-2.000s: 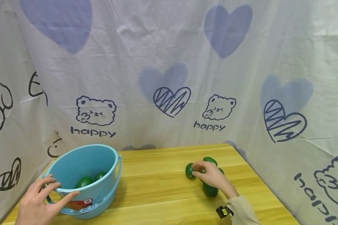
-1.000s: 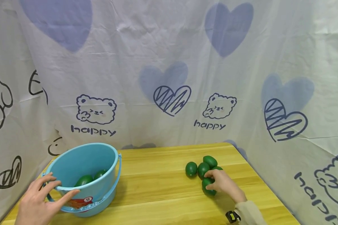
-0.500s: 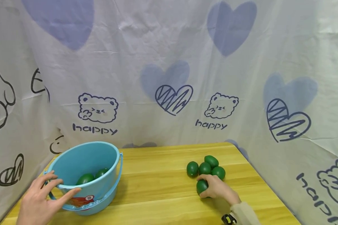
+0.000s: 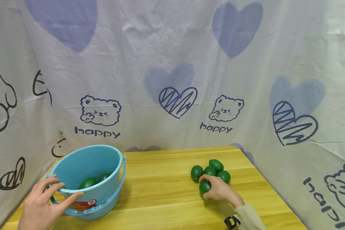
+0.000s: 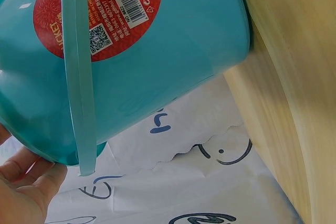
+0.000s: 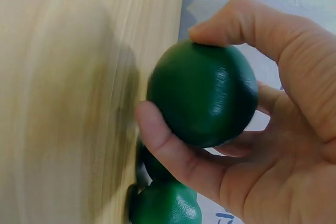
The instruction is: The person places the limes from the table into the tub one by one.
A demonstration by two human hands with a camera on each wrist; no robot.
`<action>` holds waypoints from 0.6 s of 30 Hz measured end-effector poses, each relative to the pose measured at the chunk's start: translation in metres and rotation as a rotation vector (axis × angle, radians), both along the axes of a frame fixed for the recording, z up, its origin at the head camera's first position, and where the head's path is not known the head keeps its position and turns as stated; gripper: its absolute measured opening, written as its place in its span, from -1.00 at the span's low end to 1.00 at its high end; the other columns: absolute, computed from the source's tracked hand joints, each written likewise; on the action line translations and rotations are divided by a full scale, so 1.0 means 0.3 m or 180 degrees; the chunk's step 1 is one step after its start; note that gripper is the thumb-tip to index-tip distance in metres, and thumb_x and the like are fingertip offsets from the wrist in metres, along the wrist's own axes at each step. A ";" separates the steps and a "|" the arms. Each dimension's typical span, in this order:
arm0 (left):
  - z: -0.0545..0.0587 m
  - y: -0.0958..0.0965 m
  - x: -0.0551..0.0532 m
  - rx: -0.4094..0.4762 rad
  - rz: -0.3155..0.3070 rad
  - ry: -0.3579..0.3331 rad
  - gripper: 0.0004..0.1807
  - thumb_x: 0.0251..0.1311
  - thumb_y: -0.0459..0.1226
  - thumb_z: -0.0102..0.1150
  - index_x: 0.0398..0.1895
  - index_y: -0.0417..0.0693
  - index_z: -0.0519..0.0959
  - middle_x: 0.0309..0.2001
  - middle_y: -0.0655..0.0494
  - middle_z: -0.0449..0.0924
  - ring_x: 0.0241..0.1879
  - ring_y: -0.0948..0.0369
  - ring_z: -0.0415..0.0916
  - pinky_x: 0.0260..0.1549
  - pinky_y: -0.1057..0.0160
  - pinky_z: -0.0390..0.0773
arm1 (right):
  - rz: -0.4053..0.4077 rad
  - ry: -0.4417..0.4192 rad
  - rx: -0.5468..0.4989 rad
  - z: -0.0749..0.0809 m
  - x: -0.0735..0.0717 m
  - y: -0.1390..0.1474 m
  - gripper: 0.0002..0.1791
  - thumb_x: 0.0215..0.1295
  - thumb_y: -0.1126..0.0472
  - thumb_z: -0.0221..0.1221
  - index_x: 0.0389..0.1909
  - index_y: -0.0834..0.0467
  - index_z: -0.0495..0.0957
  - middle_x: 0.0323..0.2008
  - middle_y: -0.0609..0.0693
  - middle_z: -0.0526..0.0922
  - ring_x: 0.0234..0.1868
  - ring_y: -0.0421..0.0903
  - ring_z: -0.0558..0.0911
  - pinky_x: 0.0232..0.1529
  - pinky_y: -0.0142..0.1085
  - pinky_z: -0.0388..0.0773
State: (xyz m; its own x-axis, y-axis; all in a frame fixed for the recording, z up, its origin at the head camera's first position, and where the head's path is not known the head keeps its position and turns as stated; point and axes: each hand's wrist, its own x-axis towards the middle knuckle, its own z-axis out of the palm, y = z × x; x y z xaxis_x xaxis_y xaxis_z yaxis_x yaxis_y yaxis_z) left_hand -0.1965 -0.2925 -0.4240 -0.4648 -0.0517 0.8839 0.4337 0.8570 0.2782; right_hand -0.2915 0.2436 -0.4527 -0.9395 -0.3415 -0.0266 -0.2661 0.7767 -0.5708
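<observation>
My right hand (image 4: 220,191) pinches a dark green, glossy, oval fruit (image 4: 205,187) between thumb and fingers. The right wrist view shows that fruit (image 6: 202,95) close up, apparently held just off the wooden surface; its exact kind is unclear. Behind it on the table lie several more green fruits (image 4: 224,176) in a loose group. My left hand (image 4: 40,204) grips the near-left rim of a light blue bucket (image 4: 109,191), thumb along the outside. At least two green fruits (image 4: 88,183) sit inside the bucket; its near wall hides part of the bottom.
The yellow wood-grain table (image 4: 158,185) stretches between bucket and fruits. White cloth (image 4: 149,41) printed with hearts and bears hangs behind and on both sides. The bucket's thin blue handle (image 5: 79,77) hangs down along its side.
My right hand has gone from above the fruit group to its nearest fruit, grasped it and shifted it left, apart from the others. My left hand stays on the bucket rim.
</observation>
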 end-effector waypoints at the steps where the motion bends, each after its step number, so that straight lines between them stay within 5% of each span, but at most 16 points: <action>1: -0.001 0.000 0.000 0.0006 0.0003 -0.0002 -0.29 -0.75 0.02 0.69 -0.45 -0.24 0.63 -0.19 -0.16 0.55 -0.07 -0.20 0.41 0.07 0.79 -0.03 | -0.0003 -0.0033 -0.0010 0.003 0.000 0.000 -0.41 -0.09 0.30 0.39 0.08 0.04 0.53 0.06 0.09 0.59 -0.17 -0.04 0.51 -0.25 -0.16 0.44; 18: 0.003 -0.002 0.001 -0.0023 -0.0033 0.0016 -0.29 -0.72 0.05 0.69 -0.46 -0.25 0.63 -0.20 -0.17 0.55 -0.07 -0.18 0.41 0.06 0.80 -0.01 | -0.0084 -0.0169 -0.0332 0.018 -0.003 -0.041 -0.42 -0.02 0.25 0.36 0.06 0.13 0.36 -0.34 0.12 0.58 -0.62 -0.10 0.55 -0.60 -0.24 0.50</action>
